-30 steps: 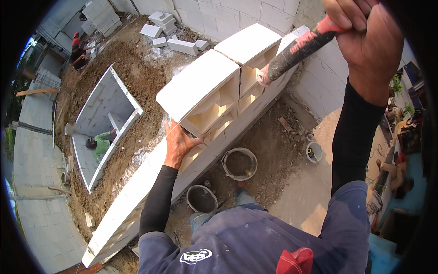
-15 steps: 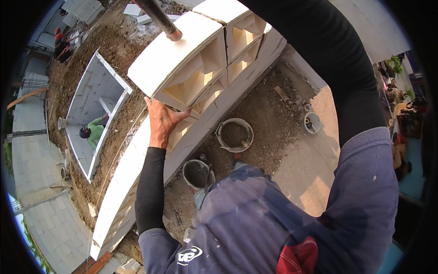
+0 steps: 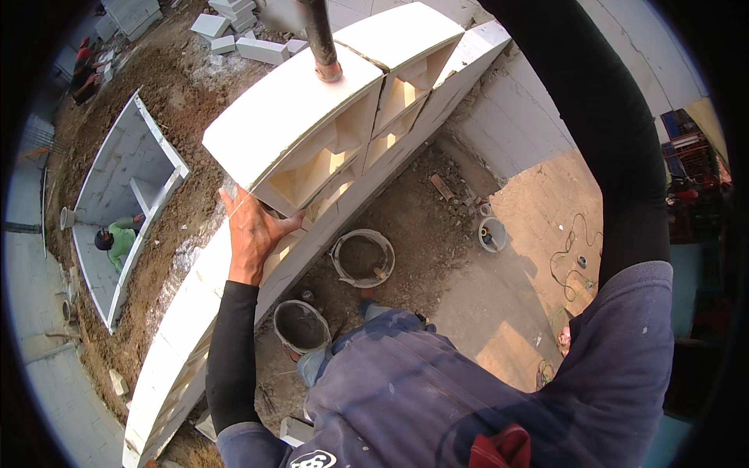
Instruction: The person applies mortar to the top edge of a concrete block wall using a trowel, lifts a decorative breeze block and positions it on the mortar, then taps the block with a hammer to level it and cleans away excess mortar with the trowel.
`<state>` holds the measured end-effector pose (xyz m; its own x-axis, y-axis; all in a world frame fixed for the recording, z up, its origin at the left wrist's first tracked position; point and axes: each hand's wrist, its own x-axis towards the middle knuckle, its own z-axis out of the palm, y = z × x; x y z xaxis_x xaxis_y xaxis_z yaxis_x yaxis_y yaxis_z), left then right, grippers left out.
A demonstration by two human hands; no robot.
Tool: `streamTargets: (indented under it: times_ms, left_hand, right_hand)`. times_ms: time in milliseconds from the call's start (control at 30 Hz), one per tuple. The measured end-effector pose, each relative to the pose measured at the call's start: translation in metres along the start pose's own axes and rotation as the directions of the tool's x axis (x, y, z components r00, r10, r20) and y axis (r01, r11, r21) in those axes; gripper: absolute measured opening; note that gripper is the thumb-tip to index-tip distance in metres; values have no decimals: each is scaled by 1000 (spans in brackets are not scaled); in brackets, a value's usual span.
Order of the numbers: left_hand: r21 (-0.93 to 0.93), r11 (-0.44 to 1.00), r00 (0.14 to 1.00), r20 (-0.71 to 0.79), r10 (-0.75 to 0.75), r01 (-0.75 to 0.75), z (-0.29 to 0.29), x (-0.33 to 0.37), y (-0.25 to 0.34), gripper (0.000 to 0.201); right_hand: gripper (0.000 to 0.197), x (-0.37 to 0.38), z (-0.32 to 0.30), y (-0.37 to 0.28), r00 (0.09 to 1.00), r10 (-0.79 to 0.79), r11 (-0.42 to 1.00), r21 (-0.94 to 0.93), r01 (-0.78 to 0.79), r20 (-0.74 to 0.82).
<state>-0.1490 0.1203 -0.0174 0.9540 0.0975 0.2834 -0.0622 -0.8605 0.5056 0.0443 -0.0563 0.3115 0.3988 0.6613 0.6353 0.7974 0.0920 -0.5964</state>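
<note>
I see left hand (image 3: 256, 234) splayed at near end of white block (image 3: 273, 113), can't tell if it's gripping. Block sits atop wall (image 3: 191, 312), below dark bar (image 3: 318, 37). Right hand's out of frame, grip unknown.

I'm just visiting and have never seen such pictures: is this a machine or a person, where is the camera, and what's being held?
There is no machine: it is a person working bare-handed. A wide-angle camera on the head looks down, so straight edges look bent. On a long white block wall sit hollow, white, open-faced blocks. The left hand is spread against the nearest one's end. A dark, rod-shaped tool with a reddish tip comes down over that block. The right arm, in a black sleeve, reaches past the top edge, so its hand and grip are hidden. Below stand two round, pale-rimmed buckets holding grey material.
</note>
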Motion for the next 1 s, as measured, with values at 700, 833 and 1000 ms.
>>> streamTargets:
  times_ms: [700, 833, 1000]
  left_hand:
    - [17, 999, 999, -10, -45, 45, 2, 2, 1, 118]
    - [15, 1000, 998, -52, -22, 23, 1, 3, 8, 81]
    - [10, 998, 998, -18, -56, 56, 2, 2, 4, 89]
  right_hand:
    - [50, -37, 22, -18, 977, -72, 997, -29, 67, -202]
    - [47, -35, 21, -7, 978, -77, 995, -73, 64, -195]
    - [45, -33, 35, -28, 974, -85, 996, 9, 88, -208]
